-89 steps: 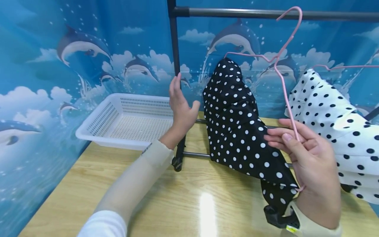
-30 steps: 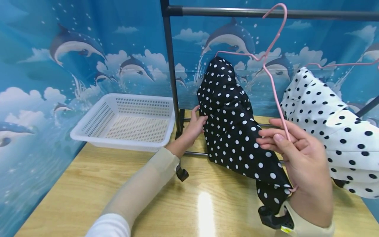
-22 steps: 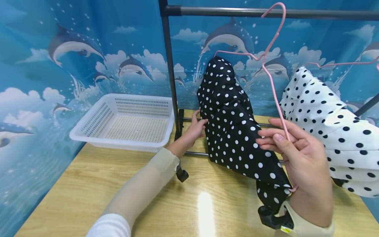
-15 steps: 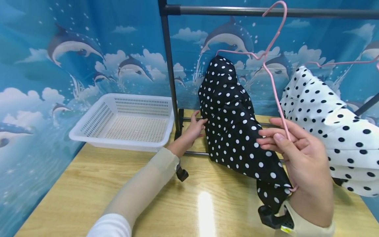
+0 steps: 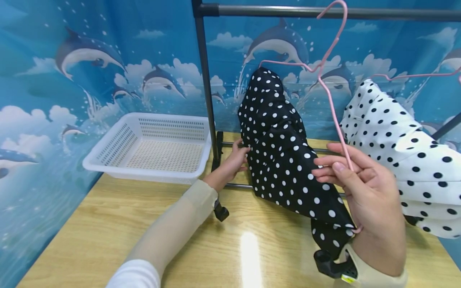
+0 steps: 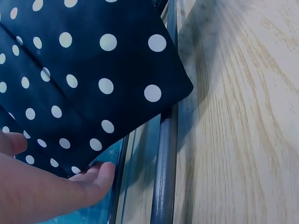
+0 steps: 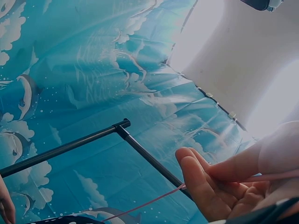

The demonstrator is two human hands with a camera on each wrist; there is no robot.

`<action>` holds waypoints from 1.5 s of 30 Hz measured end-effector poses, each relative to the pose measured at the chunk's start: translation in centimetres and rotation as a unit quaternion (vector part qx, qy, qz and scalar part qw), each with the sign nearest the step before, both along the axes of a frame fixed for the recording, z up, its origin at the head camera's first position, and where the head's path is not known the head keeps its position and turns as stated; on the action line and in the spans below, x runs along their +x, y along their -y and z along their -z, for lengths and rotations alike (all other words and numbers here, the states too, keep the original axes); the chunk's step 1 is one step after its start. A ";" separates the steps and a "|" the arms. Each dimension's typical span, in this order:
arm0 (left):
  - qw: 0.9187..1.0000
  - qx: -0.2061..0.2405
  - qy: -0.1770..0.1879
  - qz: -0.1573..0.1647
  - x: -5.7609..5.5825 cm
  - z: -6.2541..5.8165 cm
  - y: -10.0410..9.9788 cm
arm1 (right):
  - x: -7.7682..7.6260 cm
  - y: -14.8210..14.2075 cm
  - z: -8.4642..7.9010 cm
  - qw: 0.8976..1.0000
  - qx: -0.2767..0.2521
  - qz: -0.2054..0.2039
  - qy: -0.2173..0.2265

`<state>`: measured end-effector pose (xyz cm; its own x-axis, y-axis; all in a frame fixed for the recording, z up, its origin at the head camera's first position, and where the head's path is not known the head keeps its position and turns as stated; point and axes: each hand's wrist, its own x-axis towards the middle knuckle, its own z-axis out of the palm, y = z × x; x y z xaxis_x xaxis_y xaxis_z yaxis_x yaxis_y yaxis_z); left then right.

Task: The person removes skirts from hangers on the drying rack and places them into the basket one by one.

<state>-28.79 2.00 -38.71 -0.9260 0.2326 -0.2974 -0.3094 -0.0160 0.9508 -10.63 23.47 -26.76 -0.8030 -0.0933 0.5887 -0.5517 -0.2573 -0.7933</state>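
In the head view my right hand (image 5: 371, 200) pinches one arm of a pink clothes hanger (image 5: 330, 96) between thumb and fingers. A black garment with white polka dots (image 5: 277, 148) drapes over that hanger, which tilts down to the right. The hanger's hook overlaps the dark rail; whether it bears on the rail cannot be told. My left hand (image 5: 235, 160) is at the garment's left edge, fingers loosely bent. In the left wrist view its fingertips (image 6: 102, 179) are against the cloth's lower edge. The right wrist view shows the thumb on the pink wire (image 7: 268, 177).
A dark metal clothes rack (image 5: 205, 72) stands on the wooden table (image 5: 151, 224). To the left is a white perforated basket (image 5: 165, 156). A white garment with black dots (image 5: 407, 160) hangs on another pink hanger at right. A blue dolphin-print curtain (image 5: 162, 44) lies behind.
My left hand has come down from beside the rack's post to the black garment's left edge, then slid slightly lower. My right hand keeps its hold on the hanger. The head view has shifted slightly.
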 end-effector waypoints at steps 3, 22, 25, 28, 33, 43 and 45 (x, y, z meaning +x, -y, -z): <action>1.000 0.003 0.003 0.002 0.0 0.2 0.1 | 0.0 0.0 0.0 1.000 0.006 0.005 0.002; 1.000 -0.003 0.008 -0.001 -0.1 0.7 0.1 | 0.2 -0.1 -0.2 0.999 0.022 0.028 0.020; 1.000 -0.007 0.001 -0.005 0.0 0.6 0.1 | 0.2 0.0 -0.3 0.998 0.030 0.042 0.025; 1.000 -0.003 -0.008 -0.016 0.1 0.5 0.1 | 0.1 0.0 -0.3 0.998 0.031 0.046 0.023; 0.999 0.010 -0.013 -0.046 0.2 0.4 0.2 | -0.1 -0.1 -0.2 0.999 0.025 0.041 0.020; 0.998 0.003 -0.025 -0.051 0.5 0.4 0.3 | -0.4 -0.4 0.2 1.000 0.002 0.020 0.010; 0.998 0.002 -0.024 -0.051 0.4 0.4 0.3 | -0.5 -0.4 0.3 1.000 -0.003 0.016 0.009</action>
<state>-28.37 1.67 -39.09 -0.9582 0.1377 -0.2508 -0.2596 -0.0498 0.9644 -11.12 23.86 -27.01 -0.8164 -0.0644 0.5739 -0.5448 -0.2440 -0.8023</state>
